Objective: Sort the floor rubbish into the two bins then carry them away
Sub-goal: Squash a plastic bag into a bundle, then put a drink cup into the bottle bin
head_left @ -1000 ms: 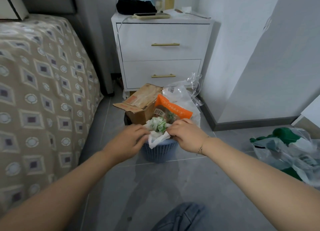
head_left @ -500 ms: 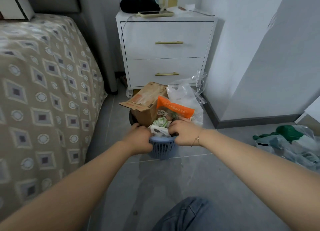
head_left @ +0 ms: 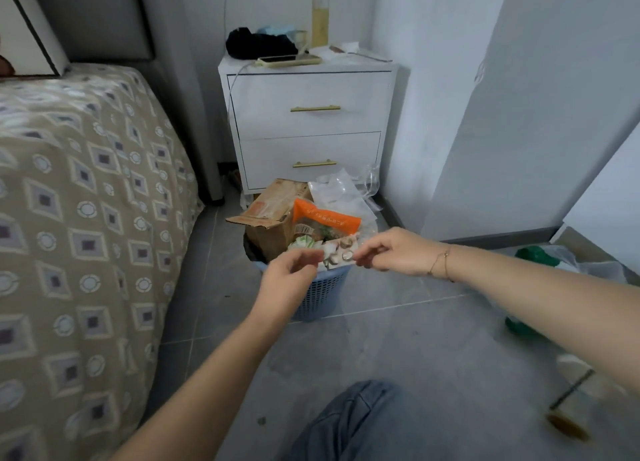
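A blue mesh bin stands on the floor before the nightstand. It is overfilled with a cardboard box, an orange packet and clear plastic. Just above its front rim, a small clear wrapper with brown pieces inside is held between both hands. My right hand pinches its right end. My left hand has curled fingers meeting its left end. A plastic cup with a straw lies on the floor at the lower right.
A bed with a patterned cover fills the left. The white nightstand stands behind the bin, with walls to the right. A green and clear bag lies on the floor at the right. My knee is at the bottom.
Both hands were pressing the rubbish down at the bin's rim. They have lifted and moved apart a little, now with the small wrapper between them. The camera view has moved back and up.
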A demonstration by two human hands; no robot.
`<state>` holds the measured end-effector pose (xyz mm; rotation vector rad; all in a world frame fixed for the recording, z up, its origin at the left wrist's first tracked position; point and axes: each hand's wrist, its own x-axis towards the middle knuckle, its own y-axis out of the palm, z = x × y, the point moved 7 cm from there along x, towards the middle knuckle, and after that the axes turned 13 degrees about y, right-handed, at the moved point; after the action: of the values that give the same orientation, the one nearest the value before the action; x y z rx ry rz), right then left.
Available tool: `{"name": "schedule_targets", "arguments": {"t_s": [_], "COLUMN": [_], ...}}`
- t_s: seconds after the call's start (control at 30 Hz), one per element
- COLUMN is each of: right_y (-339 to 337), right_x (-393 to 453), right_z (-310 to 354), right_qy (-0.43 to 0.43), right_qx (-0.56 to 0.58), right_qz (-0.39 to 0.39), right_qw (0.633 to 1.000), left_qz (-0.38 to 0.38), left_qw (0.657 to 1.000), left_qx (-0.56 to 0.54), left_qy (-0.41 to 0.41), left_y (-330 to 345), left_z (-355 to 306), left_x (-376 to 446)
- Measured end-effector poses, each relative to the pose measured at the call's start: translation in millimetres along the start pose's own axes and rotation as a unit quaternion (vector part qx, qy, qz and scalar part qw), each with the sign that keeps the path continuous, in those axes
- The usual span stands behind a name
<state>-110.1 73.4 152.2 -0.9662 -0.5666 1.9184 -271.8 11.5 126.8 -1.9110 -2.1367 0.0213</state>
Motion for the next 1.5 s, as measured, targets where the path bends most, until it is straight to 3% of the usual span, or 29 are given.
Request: {"name": "schedule_targets", "arguments": {"t_s": [0.07,0.2,0.4,0.63,0.77,0.93,1.23,1.33,1.4,1.43,1.5], "right_y": [-12.1,-54.3,-96.3,-110.8,-95.2,-38.9,-9.2,-3.6,-2.6,-3.5,-9.3], "right_x": [-18.0,-63.0,-118.4,-151.1,-145.7,-138.4,-108.7,-98.3,-101.5,-106.0,-121.2], "right_z": [-23.0,-69.2,-145.6,-265.8,-354.8,-439.8,-484.4,-485.1,-483.1,-482.3,-482.7], "right_qy": [0.055,0.112,0.165,0.245,0.35,0.475,0.474,0.445,0.427,0.421,0.405], "right_qx": [-0.014,-0.077,-0.123,0.007,0.127,0.271,0.339,0.418,0.44,0.448,0.46], "right_qz": [0.037,0.021,-0.015,-0.127,-0.221,-0.217,-0.223,-0.239,-0.259,-0.27,-0.303], "right_qw": [0.998,0.991,0.979,0.961,0.901,0.809,0.781,0.756,0.747,0.741,0.729], "left_qz": [0.011,0.089,0.163,0.25,0.303,0.339,0.291,0.285,0.313,0.337,0.411], "left_qw": [0.998,0.967,0.94,0.931,0.924,0.917,0.933,0.949,0.949,0.93,0.855], "left_qx": [-0.056,-0.232,-0.291,-0.245,-0.19,-0.123,-0.093,-0.056,0.045,0.114,0.243], "left_qy": [-0.004,-0.065,-0.07,-0.108,-0.133,-0.17,-0.19,-0.124,0.008,0.093,0.204], "left_y": [22.4,97.5,187.3,294.7,349.6,406.3,474.0,490.3,508.0,518.6,542.6], "left_z": [-6.2,-17.6,-35.9,-21.5,6.2,49.3,76.6,70.1,60.1,54.2,51.9], "left_x": [-3.3,-13.0,-25.9,-34.8,-40.9,-35.8,-12.9,2.4,22.6,32.7,43.2]}}
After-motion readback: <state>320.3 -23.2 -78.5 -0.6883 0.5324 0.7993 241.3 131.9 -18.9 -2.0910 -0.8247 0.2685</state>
